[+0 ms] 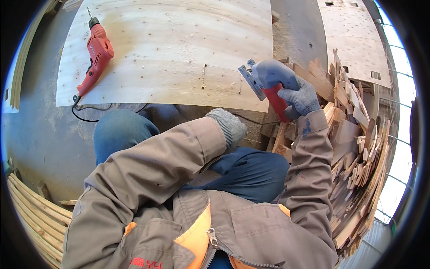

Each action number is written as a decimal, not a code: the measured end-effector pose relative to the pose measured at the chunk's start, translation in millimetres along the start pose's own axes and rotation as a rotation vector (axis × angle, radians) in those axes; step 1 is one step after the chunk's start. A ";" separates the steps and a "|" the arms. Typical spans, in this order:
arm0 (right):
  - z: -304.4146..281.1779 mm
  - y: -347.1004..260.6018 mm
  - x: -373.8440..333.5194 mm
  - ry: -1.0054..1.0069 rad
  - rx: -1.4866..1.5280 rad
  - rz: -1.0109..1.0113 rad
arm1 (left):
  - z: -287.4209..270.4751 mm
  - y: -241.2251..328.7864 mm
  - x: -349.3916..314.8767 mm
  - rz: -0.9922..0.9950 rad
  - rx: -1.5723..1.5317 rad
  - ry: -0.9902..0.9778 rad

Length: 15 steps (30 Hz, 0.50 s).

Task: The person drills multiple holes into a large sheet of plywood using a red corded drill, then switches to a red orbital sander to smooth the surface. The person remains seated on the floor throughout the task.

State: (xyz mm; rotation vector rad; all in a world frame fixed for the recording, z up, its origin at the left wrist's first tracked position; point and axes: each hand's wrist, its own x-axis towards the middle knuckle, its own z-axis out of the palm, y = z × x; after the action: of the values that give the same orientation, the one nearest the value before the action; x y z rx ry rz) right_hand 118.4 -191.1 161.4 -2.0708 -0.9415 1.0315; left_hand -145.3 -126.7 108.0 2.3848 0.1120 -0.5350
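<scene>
My right hand (304, 96), in a grey knit glove, is wrapped round the red and grey body of a jigsaw (274, 98). The jigsaw is tilted, its metal base plate turned to the left, over the right edge of a pale plywood sheet (156, 54). Short dark slots and pencil-like lines mark the sheet near the tool. My left hand (230, 127), gloved too, hangs bent over my lap near the sheet's front edge; its fingers are hidden. A red power drill (96, 58) with a bit in its chuck lies on the sheet's left side.
Offcuts and wood strips (358, 148) are heaped at my right. Another plywood sheet (356, 40) with square holes lies at the far right. Long boards (38, 215) are stacked at the lower left. The drill's black cord (85, 120) loops on the dusty floor (40, 134).
</scene>
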 end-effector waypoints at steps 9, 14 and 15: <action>-5.5 -10.0 17.9 -0.091 -0.261 0.113 | -3.1 -1.1 0.1 -0.007 0.013 -0.026; -15.9 -7.7 21.0 -0.110 -0.345 0.121 | -3.5 -1.0 2.8 -0.002 -0.013 -0.052; -17.7 -5.5 22.3 -0.121 -0.340 0.102 | -4.2 -1.0 2.9 -0.004 -0.014 -0.057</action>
State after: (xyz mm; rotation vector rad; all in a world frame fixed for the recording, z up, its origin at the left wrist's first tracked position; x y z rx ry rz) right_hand 141.3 -173.9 165.7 -2.3764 -1.1482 1.1227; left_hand -141.4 -123.5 109.1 2.3541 0.0949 -0.6010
